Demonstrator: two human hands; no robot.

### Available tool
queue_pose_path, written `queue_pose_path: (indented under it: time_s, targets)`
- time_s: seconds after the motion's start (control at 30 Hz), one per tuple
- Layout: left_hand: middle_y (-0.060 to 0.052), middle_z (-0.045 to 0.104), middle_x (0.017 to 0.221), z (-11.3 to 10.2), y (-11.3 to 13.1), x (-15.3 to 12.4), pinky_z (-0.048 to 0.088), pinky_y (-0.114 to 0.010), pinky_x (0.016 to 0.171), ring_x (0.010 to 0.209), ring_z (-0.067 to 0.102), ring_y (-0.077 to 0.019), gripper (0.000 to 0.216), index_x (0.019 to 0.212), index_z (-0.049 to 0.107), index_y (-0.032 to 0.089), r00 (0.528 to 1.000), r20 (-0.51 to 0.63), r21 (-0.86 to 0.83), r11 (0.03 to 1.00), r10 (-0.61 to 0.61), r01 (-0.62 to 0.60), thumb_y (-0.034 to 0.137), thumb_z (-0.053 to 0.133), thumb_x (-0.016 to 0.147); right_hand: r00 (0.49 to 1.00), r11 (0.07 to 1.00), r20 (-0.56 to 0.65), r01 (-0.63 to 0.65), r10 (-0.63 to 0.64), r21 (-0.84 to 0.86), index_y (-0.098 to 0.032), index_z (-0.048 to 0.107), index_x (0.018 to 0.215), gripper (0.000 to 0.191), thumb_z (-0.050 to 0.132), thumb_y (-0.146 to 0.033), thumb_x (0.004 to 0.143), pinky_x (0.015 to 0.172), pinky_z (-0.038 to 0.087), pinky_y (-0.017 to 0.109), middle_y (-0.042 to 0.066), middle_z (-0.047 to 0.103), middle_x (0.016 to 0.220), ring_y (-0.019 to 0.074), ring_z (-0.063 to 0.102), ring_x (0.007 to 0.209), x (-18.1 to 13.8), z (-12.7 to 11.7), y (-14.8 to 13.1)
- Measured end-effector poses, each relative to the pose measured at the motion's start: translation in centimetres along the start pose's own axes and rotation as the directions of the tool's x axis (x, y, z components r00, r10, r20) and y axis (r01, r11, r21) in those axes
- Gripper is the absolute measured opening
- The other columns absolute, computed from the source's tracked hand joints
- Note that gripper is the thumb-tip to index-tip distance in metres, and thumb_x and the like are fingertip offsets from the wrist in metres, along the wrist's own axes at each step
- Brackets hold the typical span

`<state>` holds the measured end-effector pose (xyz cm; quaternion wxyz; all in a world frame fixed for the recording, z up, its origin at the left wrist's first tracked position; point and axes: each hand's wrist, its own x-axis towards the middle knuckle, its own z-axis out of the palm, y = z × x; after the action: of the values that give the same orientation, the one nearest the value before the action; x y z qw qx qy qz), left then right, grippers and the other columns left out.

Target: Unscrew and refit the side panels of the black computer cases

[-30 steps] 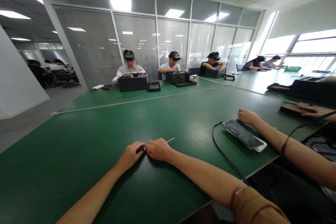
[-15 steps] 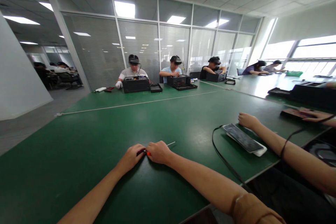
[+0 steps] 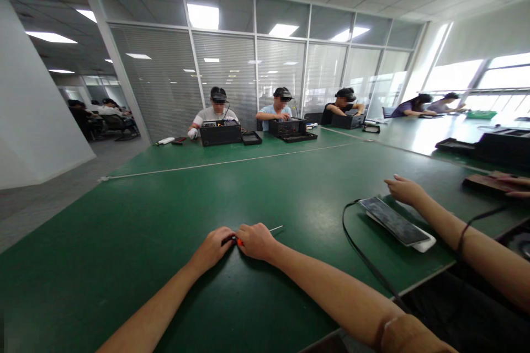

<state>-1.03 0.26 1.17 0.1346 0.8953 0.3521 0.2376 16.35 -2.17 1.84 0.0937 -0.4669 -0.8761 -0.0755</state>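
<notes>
Both my hands rest together on the green table [image 3: 174, 215], near its front edge. My right hand [image 3: 256, 241] is closed round a small screwdriver [image 3: 275, 228] with a red and black handle; its thin metal shaft sticks out to the right. My left hand [image 3: 213, 248] is curled with its fingertips pinching the black end of the same handle. Only a sliver of the handle shows between the two hands.
To my right a co-worker's arm [image 3: 455, 237] lies on the table beside a phone on a white pad [image 3: 395, 222] with a black cable [image 3: 356, 248]. Several people sit at the far side with black boxes [image 3: 221, 133] and trays. A glass partition stands behind them.
My hands have kept the same grip on the screwdriver. The view has shifted slightly left and up. The co-worker's hand has moved a little to the right, its fingers now spread.
</notes>
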Motion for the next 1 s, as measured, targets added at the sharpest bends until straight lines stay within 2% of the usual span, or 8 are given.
queue_pose_path:
  time_s: [1.0]
  targets:
    - [-0.005, 0.059, 0.091, 0.1, -0.02, -0.09, 0.041, -0.028, 0.081, 0.086, 0.053, -0.0151, 0.02, 0.09, 0.059, 0.018, 1.0, 0.001, -0.007, 1.0, 0.011, -0.011, 0.022, 0.04, 0.083, 1.0, 1.0, 0.0, -0.007, 0.007, 0.0, -0.017, 0.056, 0.093, 0.027, 0.037, -0.034, 0.083, 0.061, 0.041, 0.029, 0.006, 0.059, 0.093, 0.0183, 0.058, 0.077, 0.04, 0.0, -0.02]
